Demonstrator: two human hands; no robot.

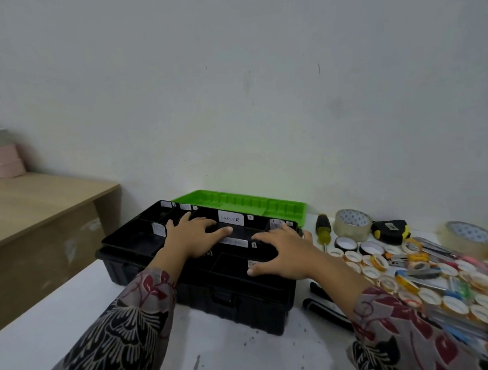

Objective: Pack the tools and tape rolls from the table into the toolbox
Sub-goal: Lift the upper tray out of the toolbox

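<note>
Nearest me I see two patterned sleeves reaching forward over the white tabletop (74, 307), which is bare on the near left and gives free room there. Just beyond the sleeves sits the black toolbox (203, 286), open, its long axis running left to right and skewed a little, so the right end comes nearer to me. Its front wall with the latch faces me.

My left hand (193, 235) lies palm down on the divided black tray (132, 238) that fills the top of the box, fingers spread and flat, gripping nothing. My right hand (280, 253) lies the same way on the right part of the tray, fingers loose and splayed, thumb toward the front edge, holding nothing. White labels show between and around the fingers; one beyond the left hand reads "CUTTER" (231, 219).

Right of the box, partly under my right forearm, lie dark-handled tools (319, 302), and past them a crowded heap of small tape rolls (452, 307) and mixed tools covers the right side of the tabletop, blurred toward the edge. Farther back lie a yellow-handled screwdriver (323, 231), pointing toward me, a clear tape roll (352, 224) and a black-and-yellow tape measure (391, 231).

Behind the tray the green lid (243, 203) lies back, close to the wall. A wooden desk (40, 201) stands to the left.
</note>
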